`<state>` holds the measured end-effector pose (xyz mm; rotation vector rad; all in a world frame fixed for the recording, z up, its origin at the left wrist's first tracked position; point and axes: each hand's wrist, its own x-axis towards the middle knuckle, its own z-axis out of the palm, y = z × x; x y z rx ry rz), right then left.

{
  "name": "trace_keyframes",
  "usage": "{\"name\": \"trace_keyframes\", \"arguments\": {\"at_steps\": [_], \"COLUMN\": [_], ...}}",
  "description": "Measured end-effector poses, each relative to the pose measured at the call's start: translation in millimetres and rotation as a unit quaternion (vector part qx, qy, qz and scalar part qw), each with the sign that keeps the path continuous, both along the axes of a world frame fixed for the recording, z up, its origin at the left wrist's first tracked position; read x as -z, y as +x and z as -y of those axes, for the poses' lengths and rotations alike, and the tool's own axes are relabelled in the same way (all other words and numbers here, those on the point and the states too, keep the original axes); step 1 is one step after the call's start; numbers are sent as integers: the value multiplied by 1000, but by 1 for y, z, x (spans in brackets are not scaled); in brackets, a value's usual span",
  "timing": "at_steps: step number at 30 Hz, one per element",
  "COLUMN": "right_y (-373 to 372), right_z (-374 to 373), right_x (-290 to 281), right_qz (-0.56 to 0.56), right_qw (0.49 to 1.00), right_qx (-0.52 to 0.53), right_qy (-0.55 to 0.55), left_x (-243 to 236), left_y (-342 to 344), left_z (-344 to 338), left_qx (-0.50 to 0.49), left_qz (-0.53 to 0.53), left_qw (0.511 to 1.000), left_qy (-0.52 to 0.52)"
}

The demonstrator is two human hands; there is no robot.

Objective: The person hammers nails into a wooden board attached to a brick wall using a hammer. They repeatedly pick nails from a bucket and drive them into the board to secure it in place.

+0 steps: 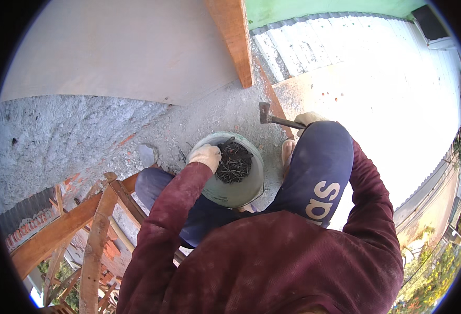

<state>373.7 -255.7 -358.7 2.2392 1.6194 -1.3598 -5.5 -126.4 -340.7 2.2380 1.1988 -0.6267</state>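
Note:
Between my knees stands a pale green bucket with a heap of dark nails inside. My left hand, in a pale work glove, reaches over the bucket's left rim and touches the edge of the heap. Its fingers are curled, and anything between them is hidden. Beside my right knee, my gloved right hand is closed round the handle of a hammer. The hammer's dark metal head points left, above the dusty ground beyond the bucket. My knee covers part of the right hand.
A wooden post and a large pale panel stand ahead. Rough grey rubble lies to the left. Wooden beams cross at the lower left over a drop. Brightly lit corrugated sheets spread out on the right.

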Motion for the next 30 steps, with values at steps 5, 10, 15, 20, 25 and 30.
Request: {"name": "trace_keyframes", "arguments": {"at_steps": [5, 10, 15, 20, 25, 30], "right_y": [40, 35, 16, -12, 13, 44], "right_z": [21, -14, -35, -44, -74, -133], "right_x": [-43, -138, -173, -152, -132, -127], "right_qz": [9, -94, -308, -410, -280, -268], "right_qw": [984, 825, 663, 583, 633, 614], "right_qx": [112, 350, 393, 480, 472, 396], "right_qy": [136, 433, 557, 511, 546, 628], "left_x": [-66, -133, -180, -154, -130, -110], "left_y": [50, 122, 197, 262, 321, 344], "left_z": [-35, -33, -24, -41, -73, -96], "left_qx": [-193, -227, -206, -292, -353, -270], "left_qz": [238, 492, 566, 631, 669, 683], "left_qw": [919, 738, 626, 549, 524, 549], "left_qy": [-247, -401, -495, -465, -390, -398]}}
